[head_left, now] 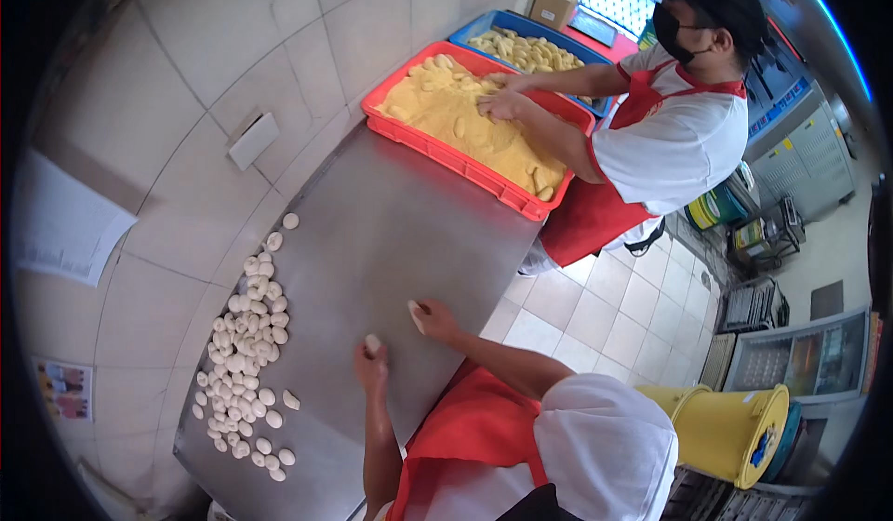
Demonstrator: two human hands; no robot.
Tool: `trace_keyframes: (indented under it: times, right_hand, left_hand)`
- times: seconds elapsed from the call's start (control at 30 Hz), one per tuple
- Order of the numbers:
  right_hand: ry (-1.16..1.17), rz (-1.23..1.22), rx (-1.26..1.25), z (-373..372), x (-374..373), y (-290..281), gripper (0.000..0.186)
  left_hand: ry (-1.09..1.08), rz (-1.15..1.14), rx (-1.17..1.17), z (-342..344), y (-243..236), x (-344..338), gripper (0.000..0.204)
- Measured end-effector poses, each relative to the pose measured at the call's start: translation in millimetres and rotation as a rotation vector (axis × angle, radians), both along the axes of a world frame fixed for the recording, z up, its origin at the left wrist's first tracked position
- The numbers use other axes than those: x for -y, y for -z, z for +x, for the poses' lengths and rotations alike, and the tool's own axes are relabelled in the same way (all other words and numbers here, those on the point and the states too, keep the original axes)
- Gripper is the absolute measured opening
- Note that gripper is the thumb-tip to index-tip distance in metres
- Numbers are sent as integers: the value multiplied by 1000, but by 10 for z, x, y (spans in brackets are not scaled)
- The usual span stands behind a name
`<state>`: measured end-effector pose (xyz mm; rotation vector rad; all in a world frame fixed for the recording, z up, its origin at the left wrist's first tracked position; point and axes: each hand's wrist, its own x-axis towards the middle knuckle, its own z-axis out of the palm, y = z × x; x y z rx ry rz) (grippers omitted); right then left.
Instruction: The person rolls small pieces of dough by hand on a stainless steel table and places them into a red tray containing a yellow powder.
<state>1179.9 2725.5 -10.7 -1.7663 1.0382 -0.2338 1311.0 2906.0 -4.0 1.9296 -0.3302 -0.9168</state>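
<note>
Above the metal table, my left hand [370, 367] is closed on a small pale dough piece [373, 343]. To its right and a little farther away, my right hand [437, 321] grips another dough piece [416, 315], longish and flat-looking. The two hands are apart. A heap of round white dough balls [244, 349] lies along the table's left side by the wall. One loose dough piece [291, 399] with an uneven shape rests at the heap's right edge, nearest to my left hand.
A co-worker [670, 140] in a red apron has both hands in a red tray [446, 167] of yellow crumbs at the table's far end. Behind it stands a blue tray [521, 28] of coated pieces. The tiled wall [214, 84] borders the left; a yellow barrel [716, 423] stands right.
</note>
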Motion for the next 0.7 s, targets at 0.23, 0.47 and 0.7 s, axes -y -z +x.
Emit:
trace_keyframes:
  times: [0.23, 0.47, 0.7]
  right_hand:
    - [290, 1565, 1214, 94, 456, -624, 72]
    - [-144, 1145, 1441, 701, 2049, -1488, 98]
    - [-359, 213, 422, 3248, 1325, -97, 54]
  left_hand:
    - [126, -238, 41, 91, -320, 201, 90]
    - [-68, 286, 895, 1882, -371, 434, 76]
    - [-212, 499, 749, 3021, -235, 242, 38]
